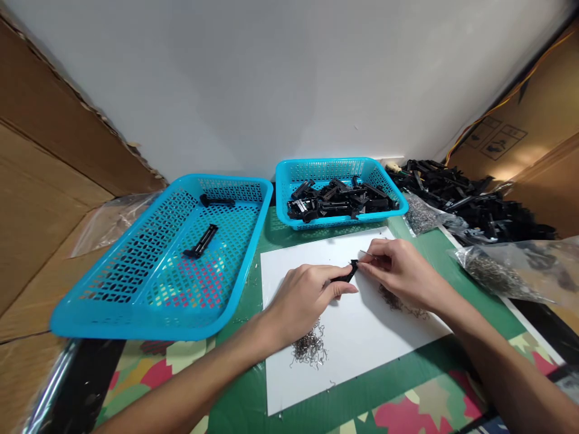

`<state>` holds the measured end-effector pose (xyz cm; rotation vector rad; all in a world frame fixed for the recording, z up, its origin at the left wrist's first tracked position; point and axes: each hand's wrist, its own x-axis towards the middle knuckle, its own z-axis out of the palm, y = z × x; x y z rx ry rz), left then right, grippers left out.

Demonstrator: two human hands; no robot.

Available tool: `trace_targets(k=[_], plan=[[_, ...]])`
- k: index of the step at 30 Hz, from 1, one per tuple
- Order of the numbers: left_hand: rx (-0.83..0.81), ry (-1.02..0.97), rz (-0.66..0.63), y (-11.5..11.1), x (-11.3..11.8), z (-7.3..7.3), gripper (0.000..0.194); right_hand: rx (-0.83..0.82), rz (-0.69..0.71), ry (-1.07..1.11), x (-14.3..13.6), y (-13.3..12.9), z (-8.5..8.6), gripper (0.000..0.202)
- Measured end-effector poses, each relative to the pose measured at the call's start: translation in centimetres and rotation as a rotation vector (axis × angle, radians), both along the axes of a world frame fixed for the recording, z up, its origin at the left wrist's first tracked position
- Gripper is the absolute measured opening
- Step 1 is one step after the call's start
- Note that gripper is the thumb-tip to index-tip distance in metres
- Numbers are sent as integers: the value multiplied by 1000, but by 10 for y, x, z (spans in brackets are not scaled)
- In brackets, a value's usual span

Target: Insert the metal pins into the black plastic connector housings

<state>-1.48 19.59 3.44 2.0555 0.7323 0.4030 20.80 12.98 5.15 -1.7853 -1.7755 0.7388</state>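
Note:
Above the white sheet [362,331], my left hand [307,295] is closed on a small black plastic part [347,275], thumb below and fingers above it. My right hand [400,271] meets the part's right end with its fingers pinched. A thin metal pin [365,253] sticks out of those fingers; its other end is hidden by them. Under my left wrist lies a heap of small bent metal springs [311,348]. Another heap of fine metal pieces [398,299] lies beneath my right hand, partly covered by it.
A blue basket [149,328] on the left holds two black parts [203,241]. Behind the sheet, a second blue basket [341,163] is full of black parts. More black parts [493,211] pile up at right, beside plastic bags [502,274] of metal pieces. Cardboard [40,181] stands left.

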Motion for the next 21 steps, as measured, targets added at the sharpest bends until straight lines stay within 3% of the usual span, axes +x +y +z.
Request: trace_targets(k=[5,9,14,17,21], plan=[[-33,-27,22,0,1,2,27,7,41,-45,9,-1,3,24],[-67,-36,15,0,1,2,22,128,27,-4,18,-1,3,36],[-68,-3,20,0,1,3,20,264,-163,76,18,-2,-2,26],[-89,2,18,0,1,3,21,224,-289,302,8,-3,-5,30],[-121,-8,30,0,1,2,27,167,-319,433,-8,-4,-9,36]])
